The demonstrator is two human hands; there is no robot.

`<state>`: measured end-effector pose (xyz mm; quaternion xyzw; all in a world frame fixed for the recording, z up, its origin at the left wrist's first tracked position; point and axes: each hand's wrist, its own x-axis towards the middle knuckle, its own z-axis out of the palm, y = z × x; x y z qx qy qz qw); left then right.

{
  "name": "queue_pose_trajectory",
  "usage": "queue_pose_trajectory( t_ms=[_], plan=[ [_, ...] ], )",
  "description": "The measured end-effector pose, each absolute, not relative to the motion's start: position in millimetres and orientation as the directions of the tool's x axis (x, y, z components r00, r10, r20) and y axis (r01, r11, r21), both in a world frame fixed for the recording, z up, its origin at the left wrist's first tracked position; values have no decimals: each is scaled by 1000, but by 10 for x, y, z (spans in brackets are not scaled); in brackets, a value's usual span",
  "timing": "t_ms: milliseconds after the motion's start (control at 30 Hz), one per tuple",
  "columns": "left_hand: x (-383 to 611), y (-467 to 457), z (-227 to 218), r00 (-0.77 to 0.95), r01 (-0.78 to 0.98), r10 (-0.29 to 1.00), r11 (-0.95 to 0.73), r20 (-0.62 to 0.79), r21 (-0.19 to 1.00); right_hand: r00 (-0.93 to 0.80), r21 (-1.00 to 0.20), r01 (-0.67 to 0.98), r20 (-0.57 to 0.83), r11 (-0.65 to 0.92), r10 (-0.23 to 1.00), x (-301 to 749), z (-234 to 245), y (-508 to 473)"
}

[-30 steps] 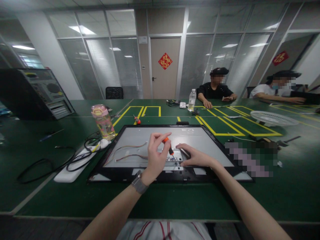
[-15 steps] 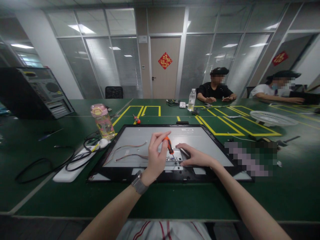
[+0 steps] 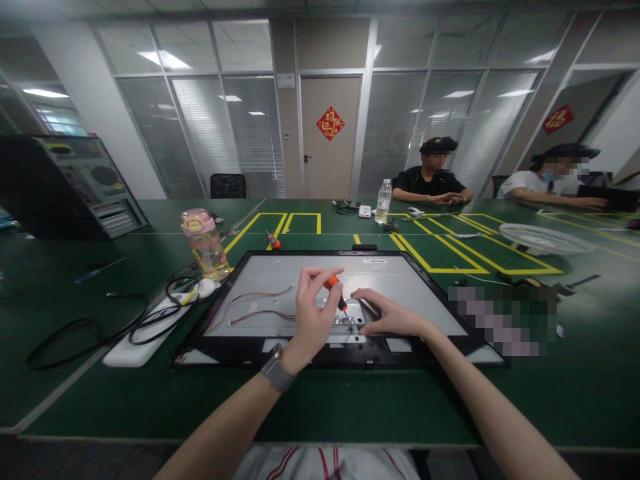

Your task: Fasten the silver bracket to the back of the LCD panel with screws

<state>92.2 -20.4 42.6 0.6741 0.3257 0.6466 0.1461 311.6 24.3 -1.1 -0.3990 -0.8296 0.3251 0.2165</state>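
A monitor panel [image 3: 400, 277] lies back-up on the green table, its grey metal back framed in black. My left hand [image 3: 311, 319] pinches a small orange-handled screwdriver [image 3: 336, 292], whose tip points down at a small metal plate [image 3: 350, 319] near the panel's front edge. My right hand [image 3: 389, 313] rests on that plate, fingers curled and pressing beside the screwdriver tip. Thin coloured wires [image 3: 255, 303] run across the panel's left half.
A pink-lidded bottle [image 3: 205, 243], a white power strip [image 3: 145, 333] and black cables [image 3: 100, 327] lie left. A computer case [image 3: 75, 187] stands far left. Another screwdriver [image 3: 273, 239], a water bottle [image 3: 384, 200] and a fan grille [image 3: 547, 237] sit behind. Two people sit across.
My left fingers have shifted on the screwdriver handle, which tilts slightly differently between frames. My right hand stays on the plate. The person across has drawn both hands together.
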Motion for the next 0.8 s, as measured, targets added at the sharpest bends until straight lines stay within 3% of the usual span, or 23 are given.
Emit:
queue_pose_trajectory(
  t_ms=[800],
  plan=[
    [916, -209, 401, -14, 181, 656, -740, 754, 647, -582, -720, 525, 87, 455, 809, 3099, -12, 235]
  ],
)
